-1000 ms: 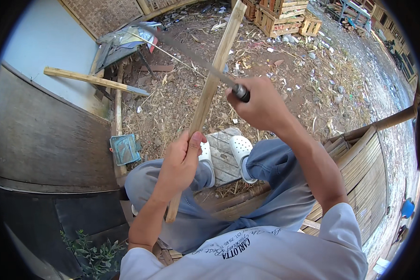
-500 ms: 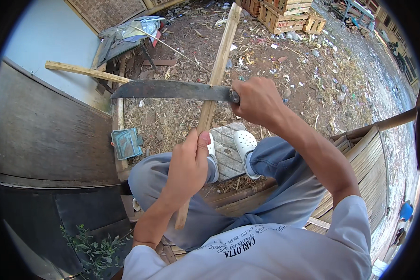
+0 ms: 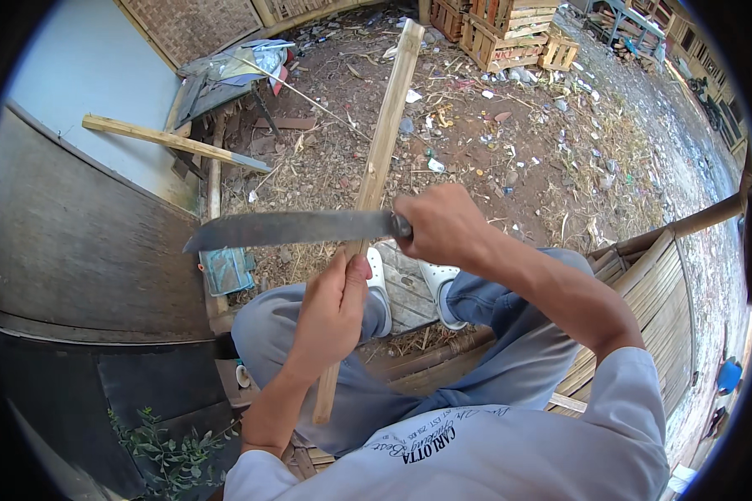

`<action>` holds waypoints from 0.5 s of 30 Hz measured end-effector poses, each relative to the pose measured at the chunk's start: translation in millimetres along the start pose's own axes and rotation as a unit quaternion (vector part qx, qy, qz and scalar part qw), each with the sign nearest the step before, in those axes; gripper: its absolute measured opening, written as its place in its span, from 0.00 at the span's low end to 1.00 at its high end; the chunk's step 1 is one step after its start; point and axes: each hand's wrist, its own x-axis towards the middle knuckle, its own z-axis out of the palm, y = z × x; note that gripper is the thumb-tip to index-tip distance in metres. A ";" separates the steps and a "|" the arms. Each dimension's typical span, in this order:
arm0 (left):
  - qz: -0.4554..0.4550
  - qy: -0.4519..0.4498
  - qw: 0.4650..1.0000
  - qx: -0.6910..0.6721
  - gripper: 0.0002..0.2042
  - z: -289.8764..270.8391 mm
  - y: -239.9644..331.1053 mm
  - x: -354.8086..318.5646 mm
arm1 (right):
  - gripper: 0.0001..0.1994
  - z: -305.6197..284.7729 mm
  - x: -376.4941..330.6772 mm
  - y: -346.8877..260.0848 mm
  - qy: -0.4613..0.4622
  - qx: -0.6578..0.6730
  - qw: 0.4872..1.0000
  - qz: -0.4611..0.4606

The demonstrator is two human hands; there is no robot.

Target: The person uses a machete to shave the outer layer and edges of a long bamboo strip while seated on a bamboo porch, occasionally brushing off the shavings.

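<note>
Open above the littered ground, right of the stick and beyond the right hand. Barred just ahead of the left hand by the knife. Hemmed in lower down by both legs.

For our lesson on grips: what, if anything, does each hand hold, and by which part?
The left hand holds the wooden strip around its lower part, above the near end; the right hand holds the machete by its handle.

Wooden crates stand stacked at one o'clock, a cluttered low table between ten and eleven, a blue rectangular container at nine — and a leafy green plant between seven and eight.
</note>
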 end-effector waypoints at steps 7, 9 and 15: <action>-0.056 -0.033 0.997 -0.045 0.16 -10.4 -2.6 2.6 | 0.05 3.7 2.9 6.9 0.004 -0.015 1.000 -0.024; -0.032 -0.033 0.999 -0.012 0.16 -4.0 -4.7 -5.7 | 0.05 -0.2 10.8 26.9 0.021 -0.036 0.999 0.015; -0.087 -0.074 0.988 -0.103 0.15 -5.6 0.2 2.4 | 0.02 -7.7 10.9 13.8 -0.053 0.003 0.999 -0.003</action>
